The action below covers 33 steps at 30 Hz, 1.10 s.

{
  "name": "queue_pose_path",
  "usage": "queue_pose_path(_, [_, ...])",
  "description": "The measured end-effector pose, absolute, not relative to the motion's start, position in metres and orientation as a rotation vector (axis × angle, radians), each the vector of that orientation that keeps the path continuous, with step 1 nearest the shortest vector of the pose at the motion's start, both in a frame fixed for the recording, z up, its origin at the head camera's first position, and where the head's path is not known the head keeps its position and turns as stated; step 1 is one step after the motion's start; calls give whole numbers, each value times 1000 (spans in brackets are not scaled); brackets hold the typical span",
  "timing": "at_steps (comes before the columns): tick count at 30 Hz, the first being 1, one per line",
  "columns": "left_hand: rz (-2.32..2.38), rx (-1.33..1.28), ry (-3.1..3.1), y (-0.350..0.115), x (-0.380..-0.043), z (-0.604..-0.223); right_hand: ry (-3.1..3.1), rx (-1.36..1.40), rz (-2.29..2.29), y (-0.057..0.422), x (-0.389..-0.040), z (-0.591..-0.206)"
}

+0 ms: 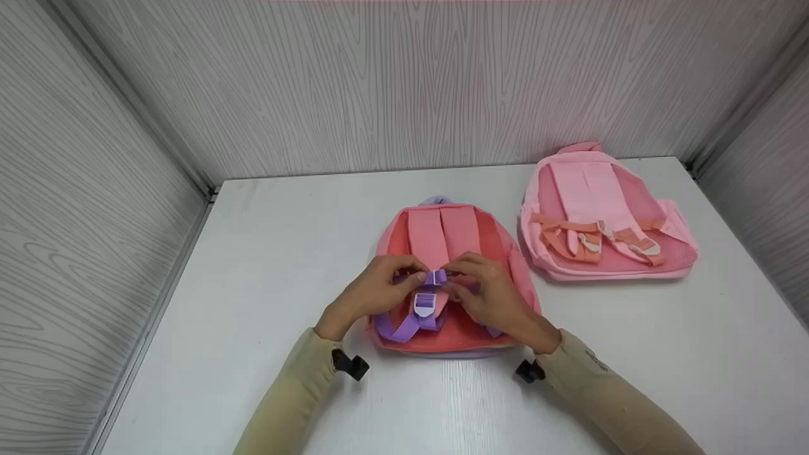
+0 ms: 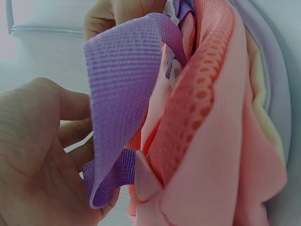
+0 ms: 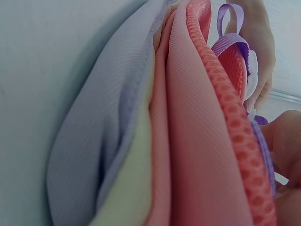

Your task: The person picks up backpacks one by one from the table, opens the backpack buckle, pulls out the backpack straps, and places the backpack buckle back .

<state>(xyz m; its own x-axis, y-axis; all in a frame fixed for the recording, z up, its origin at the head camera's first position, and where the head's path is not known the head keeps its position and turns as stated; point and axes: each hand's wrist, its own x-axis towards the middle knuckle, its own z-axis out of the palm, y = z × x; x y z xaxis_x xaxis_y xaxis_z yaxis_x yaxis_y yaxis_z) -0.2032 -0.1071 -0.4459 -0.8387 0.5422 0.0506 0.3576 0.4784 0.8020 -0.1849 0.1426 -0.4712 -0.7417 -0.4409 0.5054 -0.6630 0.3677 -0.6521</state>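
A coral-pink backpack (image 1: 398,253) lies on the table, its mesh back and shoulder straps facing up. Across its middle, a purple chest strap (image 1: 441,277) carries a small white buckle (image 1: 435,278). From the left, my left hand (image 1: 379,287) pinches this strap between thumb and fingers, beside the buckle. My right hand (image 1: 490,296) pinches it from the other side; its fingertips are partly hidden. Just below the hands sits a white strap adjuster (image 1: 425,304) threaded with purple webbing. In the left wrist view, a loop of purple webbing (image 2: 122,84) stands in front of my left hand (image 2: 42,146).
A lighter pink backpack (image 1: 591,189) with orange straps (image 1: 569,225) lies behind and to the right, also back side up. The white table (image 1: 265,265) is bounded by grey wood-grain panels (image 1: 354,88) at the back and sides. Black wrist mounts (image 1: 351,364) hang below both sleeves.
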Motion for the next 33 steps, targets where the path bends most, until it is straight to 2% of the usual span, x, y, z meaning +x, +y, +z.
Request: queue_pose_path(33, [1303, 834, 2543, -107, -207, -448, -2375, 993, 1273, 142, -186, -470])
